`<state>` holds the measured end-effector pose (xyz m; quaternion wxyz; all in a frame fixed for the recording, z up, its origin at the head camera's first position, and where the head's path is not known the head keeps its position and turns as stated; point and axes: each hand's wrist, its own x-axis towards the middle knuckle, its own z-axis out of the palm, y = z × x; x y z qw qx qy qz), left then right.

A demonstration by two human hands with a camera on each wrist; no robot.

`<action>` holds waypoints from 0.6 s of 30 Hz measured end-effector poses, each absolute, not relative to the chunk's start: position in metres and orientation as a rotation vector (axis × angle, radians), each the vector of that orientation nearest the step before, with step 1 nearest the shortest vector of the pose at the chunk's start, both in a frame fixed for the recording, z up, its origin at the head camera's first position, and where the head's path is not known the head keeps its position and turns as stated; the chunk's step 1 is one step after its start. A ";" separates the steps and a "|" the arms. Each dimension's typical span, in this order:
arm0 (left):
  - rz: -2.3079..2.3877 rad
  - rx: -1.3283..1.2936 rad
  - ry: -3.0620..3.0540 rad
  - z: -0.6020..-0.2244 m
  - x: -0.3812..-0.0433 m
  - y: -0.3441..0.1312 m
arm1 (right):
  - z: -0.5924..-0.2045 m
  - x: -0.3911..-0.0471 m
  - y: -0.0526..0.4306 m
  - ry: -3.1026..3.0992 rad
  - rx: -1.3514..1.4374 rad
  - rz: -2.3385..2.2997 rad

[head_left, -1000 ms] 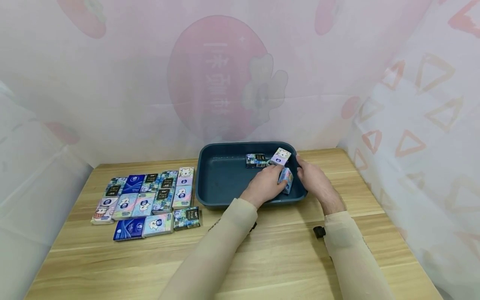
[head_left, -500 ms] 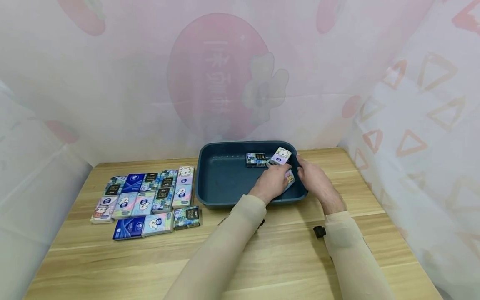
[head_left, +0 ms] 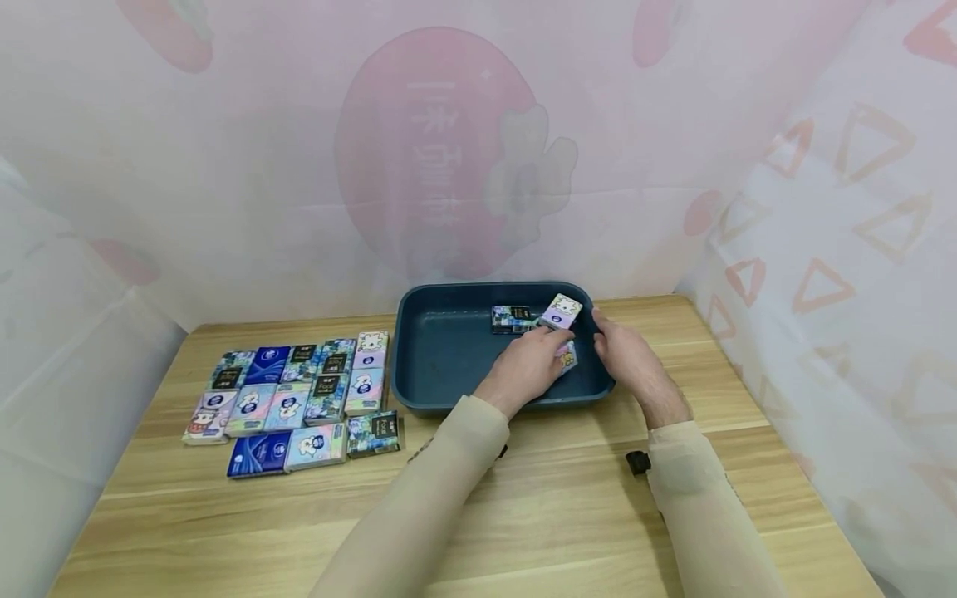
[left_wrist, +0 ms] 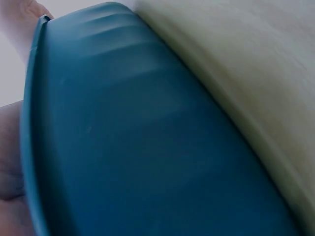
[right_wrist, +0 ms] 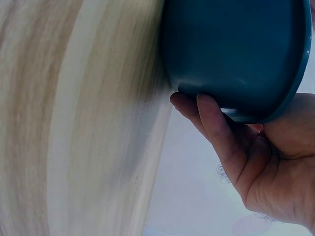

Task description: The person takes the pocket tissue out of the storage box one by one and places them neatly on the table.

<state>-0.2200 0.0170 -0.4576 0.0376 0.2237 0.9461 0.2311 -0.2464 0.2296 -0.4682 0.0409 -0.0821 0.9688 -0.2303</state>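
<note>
A dark teal plastic tub [head_left: 449, 357] stands on the wooden table against the back sheet. My left hand [head_left: 527, 367] reaches over its near rim and pinches a pink and blue tissue pack [head_left: 568, 358], partly hidden by the fingers. Beyond that pack, a lilac and white tissue pack [head_left: 561, 311] leans near the far right corner, and a dark floral tissue pack [head_left: 512, 318] lies to its left. My right hand [head_left: 634, 359] grips the tub's right end; in the right wrist view its fingers [right_wrist: 216, 128] run along the outer wall. The tub's outer side [left_wrist: 133, 108] fills the left wrist view.
To the left of the tub, several tissue packs [head_left: 287, 407] lie flat in close rows, one dark floral pack [head_left: 374, 433] at the front right. White printed sheets [head_left: 456, 166] rise behind and at both sides. The wooden table [head_left: 568, 507] extends toward me.
My left hand shifted right over the pink and blue tissue pack, then back left. The pack has gone from upright to a flatter tilt, slightly left. My right hand stays at the tub's end.
</note>
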 end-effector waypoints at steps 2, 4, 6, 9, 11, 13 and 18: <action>0.719 0.695 2.912 -0.455 -0.217 0.010 | -0.469 -0.246 0.230 2.971 -0.252 -0.704; 0.736 0.707 2.920 -0.452 -0.214 0.003 | -0.470 -0.247 0.230 2.979 -0.256 -0.703; 0.746 0.714 2.929 -0.450 -0.211 -0.005 | -0.471 -0.247 0.230 2.986 -0.261 -0.697; 0.774 0.713 2.939 -0.447 -0.206 -0.017 | -0.472 -0.247 0.231 2.991 -0.264 -0.688; 0.790 0.705 2.946 -0.445 -0.203 -0.026 | -0.471 -0.247 0.231 2.986 -0.258 -0.685; 0.806 0.697 2.954 -0.443 -0.199 -0.036 | -0.470 -0.247 0.230 2.982 -0.253 -0.685; 0.798 0.670 2.990 -0.437 -0.190 -0.061 | -0.470 -0.247 0.230 2.975 -0.245 -0.688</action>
